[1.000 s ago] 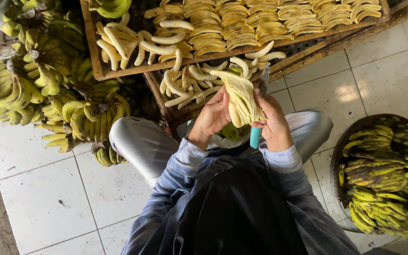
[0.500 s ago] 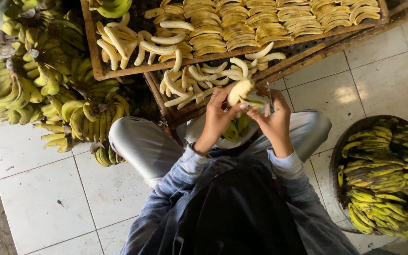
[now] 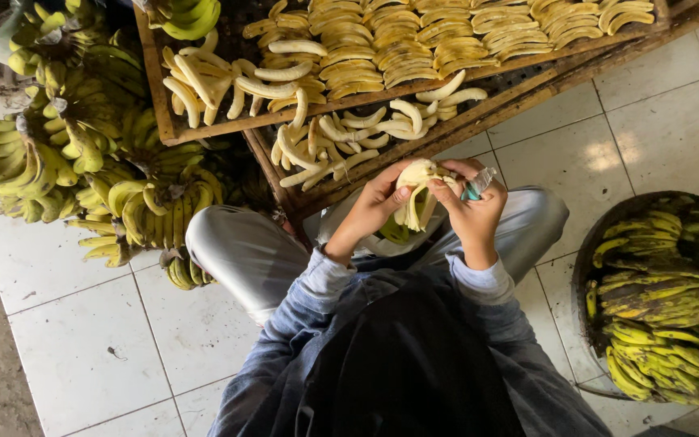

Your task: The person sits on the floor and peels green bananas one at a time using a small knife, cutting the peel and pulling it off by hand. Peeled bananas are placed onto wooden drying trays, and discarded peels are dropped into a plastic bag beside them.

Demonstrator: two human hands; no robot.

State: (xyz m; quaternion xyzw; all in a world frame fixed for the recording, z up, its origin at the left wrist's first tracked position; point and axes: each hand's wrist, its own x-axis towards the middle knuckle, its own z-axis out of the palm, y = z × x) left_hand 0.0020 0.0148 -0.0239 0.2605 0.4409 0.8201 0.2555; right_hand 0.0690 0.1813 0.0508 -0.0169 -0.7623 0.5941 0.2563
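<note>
A half-peeled banana [image 3: 416, 193] sits between both hands above my lap, its pale flesh showing and strips of yellow peel hanging down. My left hand [image 3: 374, 206] grips it from the left side. My right hand [image 3: 472, 212] holds it from the right and also clasps a small knife with a teal handle [image 3: 476, 185]. Just beyond the hands, a wooden tray [image 3: 317, 190] carries loose peeled bananas [image 3: 349, 133].
A second wooden tray [image 3: 163, 97] above holds rows of peeled bananas [image 3: 414, 36]. Bunches of unpeeled yellow-green bananas [image 3: 82, 162] are heaped on the left. A dark round basket [image 3: 588, 251] of bananas stands at the right. White floor tiles [image 3: 82, 324] surround my knees.
The long strip of peel that stood up a second ago has come down. Both hands have drawn closer around the banana and turned it, and the peel now hangs below.
</note>
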